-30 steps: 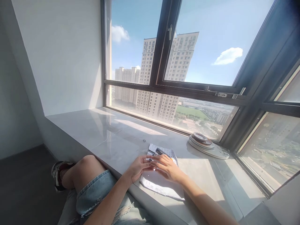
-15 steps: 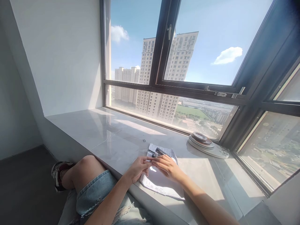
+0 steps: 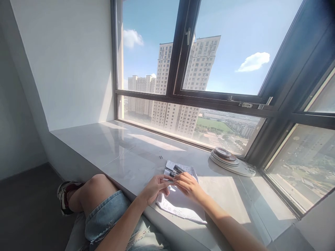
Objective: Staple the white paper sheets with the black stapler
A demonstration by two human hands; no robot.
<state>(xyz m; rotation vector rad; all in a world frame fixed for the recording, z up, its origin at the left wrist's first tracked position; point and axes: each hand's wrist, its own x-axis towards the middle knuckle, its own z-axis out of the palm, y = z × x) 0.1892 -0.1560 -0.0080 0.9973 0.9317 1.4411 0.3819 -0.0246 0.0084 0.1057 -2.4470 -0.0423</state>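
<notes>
My left hand (image 3: 156, 188) and my right hand (image 3: 188, 186) meet above printed white paper (image 3: 180, 209) on the ledge. Fingers of both are closed around a small, thin greyish strip (image 3: 170, 181), mostly covered by the fingertips; its kind cannot be made out. Just beyond the fingers, on the paper's far part, lies a black and silver object (image 3: 178, 169) with long narrow parts, partly hidden by my right hand. Past the paper's far left corner, two tiny dark bars (image 3: 161, 157) rest side by side on the ledge.
A stack of plates (image 3: 223, 158) stands on the glossy ledge (image 3: 112, 146) to the right, close to the window frame (image 3: 209, 94). My bent knee (image 3: 101, 183) is beside the ledge's front edge at left. Sunlit patches cross the ledge.
My right hand has shifted slightly right, away from my left fingertips, so more of the thin strip between them shows. The paper and the black and silver object have stayed put.
</notes>
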